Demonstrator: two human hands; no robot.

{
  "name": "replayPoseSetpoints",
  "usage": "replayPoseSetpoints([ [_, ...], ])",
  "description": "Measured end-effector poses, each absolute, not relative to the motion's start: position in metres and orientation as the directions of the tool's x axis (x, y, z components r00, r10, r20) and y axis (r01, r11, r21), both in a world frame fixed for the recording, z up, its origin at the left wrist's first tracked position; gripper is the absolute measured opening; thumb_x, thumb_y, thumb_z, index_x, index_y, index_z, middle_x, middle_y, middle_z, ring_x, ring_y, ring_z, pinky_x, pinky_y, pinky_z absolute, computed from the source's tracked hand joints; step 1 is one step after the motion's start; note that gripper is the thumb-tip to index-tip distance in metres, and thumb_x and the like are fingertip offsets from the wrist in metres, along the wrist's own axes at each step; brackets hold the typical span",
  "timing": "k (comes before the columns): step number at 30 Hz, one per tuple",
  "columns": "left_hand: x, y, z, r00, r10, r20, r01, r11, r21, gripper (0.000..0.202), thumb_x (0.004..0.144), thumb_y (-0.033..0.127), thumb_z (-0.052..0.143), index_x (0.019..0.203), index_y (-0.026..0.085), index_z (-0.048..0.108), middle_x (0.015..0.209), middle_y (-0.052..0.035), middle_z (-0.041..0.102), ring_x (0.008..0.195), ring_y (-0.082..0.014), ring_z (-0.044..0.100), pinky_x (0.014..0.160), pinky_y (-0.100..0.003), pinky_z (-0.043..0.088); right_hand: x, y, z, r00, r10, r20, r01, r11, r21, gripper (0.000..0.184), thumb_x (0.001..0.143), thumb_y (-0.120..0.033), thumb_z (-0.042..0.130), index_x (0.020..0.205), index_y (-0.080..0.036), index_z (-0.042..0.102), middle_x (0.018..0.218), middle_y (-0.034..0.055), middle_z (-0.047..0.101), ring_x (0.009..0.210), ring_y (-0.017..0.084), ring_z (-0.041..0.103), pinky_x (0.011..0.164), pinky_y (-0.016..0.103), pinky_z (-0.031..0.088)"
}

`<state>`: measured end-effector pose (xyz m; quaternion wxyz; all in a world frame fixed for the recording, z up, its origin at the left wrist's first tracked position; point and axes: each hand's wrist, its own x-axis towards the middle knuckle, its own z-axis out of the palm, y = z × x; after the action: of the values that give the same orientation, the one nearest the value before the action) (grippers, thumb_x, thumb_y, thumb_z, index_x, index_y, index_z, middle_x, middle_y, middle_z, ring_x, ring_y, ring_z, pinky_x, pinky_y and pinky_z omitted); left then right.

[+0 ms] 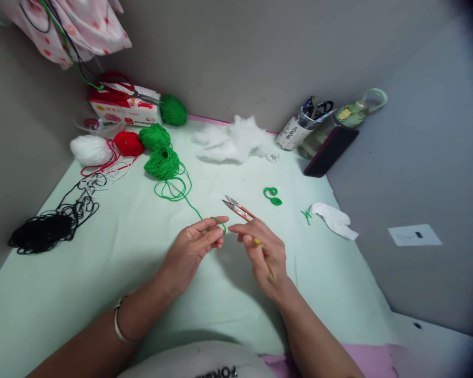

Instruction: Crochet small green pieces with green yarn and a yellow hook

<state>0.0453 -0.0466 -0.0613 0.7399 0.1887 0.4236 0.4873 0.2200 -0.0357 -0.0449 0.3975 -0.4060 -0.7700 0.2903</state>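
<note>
My left hand pinches a strand of green yarn, which loops over its fingertips and runs back to the green yarn ball. Just to the right, my right hand is closed on what appears to be a crochet hook; only a bit of its yellow handle shows, and the tip cannot be made out. The fingertips of both hands nearly meet. Beyond the right hand lie thread snips with orange handles, blades apart, their rear part hidden by that hand. A small green crocheted piece rests farther right.
Black yarn, white yarn and red yarn lie at left. White stuffing sits at the back. A pen holder, a bottle, a phone and white paper line the right side.
</note>
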Motion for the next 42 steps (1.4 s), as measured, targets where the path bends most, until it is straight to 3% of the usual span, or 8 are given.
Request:
replayPoseSetpoints([
  [7, 0.049, -0.049, -0.063, 0.052, 0.946, -0.32, -0.378, 0.316, 0.87, 0.052, 0.079, 0.026, 0.078, 0.129, 0.018, 0.065, 0.075, 0.004, 0.06, 0.069, -0.0112, 0.052, 0.069, -0.025, 0.042, 0.222, -0.038, -0.041, -0.268, 0.909, 0.32, 0.219, 0.381, -0.898, 0.033, 0.106, -0.031, 0.04, 0.103, -0.022, 0.071, 0.082, 0.0043, 0.067, 0.072, 0.017, 0.058, 0.066, 0.033, 0.046],
  [15, 0.047, -0.05, -0.066, 0.143, 0.938, -0.315, -0.292, 0.345, 0.892, 0.05, 0.079, 0.03, 0.078, 0.127, 0.02, 0.067, 0.075, 0.0028, 0.062, 0.06, -0.0094, 0.045, 0.055, -0.024, 0.035, 0.217, -0.038, -0.038, -0.401, 0.78, 0.48, 0.419, 0.623, -0.661, 0.024, 0.102, -0.023, 0.048, 0.094, -0.019, 0.07, 0.078, 0.0066, 0.068, 0.068, 0.017, 0.058, 0.065, 0.033, 0.046],
  [19, 0.042, -0.048, -0.063, 0.267, 0.9, -0.345, -0.369, 0.426, 0.826, 0.045, 0.077, 0.031, 0.081, 0.12, 0.021, 0.072, 0.072, 0.0029, 0.062, 0.056, -0.0082, 0.04, 0.054, -0.025, 0.031, 0.219, -0.037, -0.042, -0.314, 0.94, 0.135, 0.177, 0.198, -0.964, 0.038, 0.104, -0.037, 0.045, 0.083, -0.019, 0.071, 0.07, 0.0032, 0.062, 0.06, 0.015, 0.057, 0.06, 0.03, 0.048],
  [22, 0.041, -0.047, -0.061, 0.314, 0.885, -0.345, -0.497, 0.462, 0.734, 0.048, 0.078, 0.03, 0.081, 0.124, 0.021, 0.071, 0.065, 0.0054, 0.054, 0.053, -0.0071, 0.036, 0.054, -0.023, 0.03, 0.218, -0.035, -0.046, -0.351, 0.936, 0.007, -0.094, -0.027, -0.995, 0.032, 0.1, -0.043, 0.054, 0.092, -0.02, 0.074, 0.072, 0.0031, 0.066, 0.062, 0.016, 0.063, 0.062, 0.031, 0.054],
  [26, 0.041, -0.048, -0.058, 0.252, 0.893, -0.372, -0.63, 0.443, 0.637, 0.046, 0.079, 0.025, 0.081, 0.124, 0.023, 0.071, 0.069, 0.0061, 0.051, 0.054, -0.0044, 0.035, 0.055, -0.019, 0.031, 0.213, -0.041, -0.048, -0.322, 0.913, 0.249, 0.0, 0.263, -0.965, 0.02, 0.098, -0.024, 0.06, 0.111, -0.027, 0.076, 0.095, 0.006, 0.073, 0.083, 0.018, 0.069, 0.076, 0.033, 0.057],
  [31, 0.043, -0.05, -0.056, 0.206, 0.9, -0.385, -0.636, 0.422, 0.645, 0.049, 0.082, 0.028, 0.079, 0.129, 0.024, 0.067, 0.073, 0.0062, 0.051, 0.056, -0.0036, 0.037, 0.058, -0.017, 0.034, 0.209, -0.05, -0.056, -0.363, 0.727, 0.583, 0.38, 0.687, -0.619, 0.047, 0.095, -0.007, 0.058, 0.135, -0.031, 0.065, 0.11, 0.0095, 0.072, 0.097, 0.02, 0.069, 0.079, 0.035, 0.058],
  [36, 0.043, -0.049, -0.054, 0.026, 0.942, -0.336, -0.496, 0.304, 0.814, 0.05, 0.08, 0.029, 0.079, 0.128, 0.023, 0.066, 0.075, 0.0052, 0.057, 0.058, -0.0057, 0.041, 0.056, -0.019, 0.035, 0.207, -0.049, -0.061, -0.381, 0.666, 0.641, 0.467, 0.737, -0.488, 0.047, 0.093, -0.009, 0.059, 0.135, -0.029, 0.064, 0.108, 0.0098, 0.073, 0.096, 0.022, 0.07, 0.077, 0.035, 0.059],
  [42, 0.041, -0.052, -0.056, -0.088, 0.971, -0.222, -0.208, 0.2, 0.957, 0.043, 0.079, 0.024, 0.079, 0.121, 0.023, 0.071, 0.076, 0.0034, 0.062, 0.065, -0.0093, 0.05, 0.066, -0.023, 0.042, 0.205, -0.047, -0.051, -0.276, 0.8, 0.533, 0.409, 0.6, -0.688, 0.021, 0.098, -0.014, 0.052, 0.107, -0.022, 0.07, 0.089, 0.0081, 0.071, 0.081, 0.02, 0.064, 0.074, 0.036, 0.053],
])
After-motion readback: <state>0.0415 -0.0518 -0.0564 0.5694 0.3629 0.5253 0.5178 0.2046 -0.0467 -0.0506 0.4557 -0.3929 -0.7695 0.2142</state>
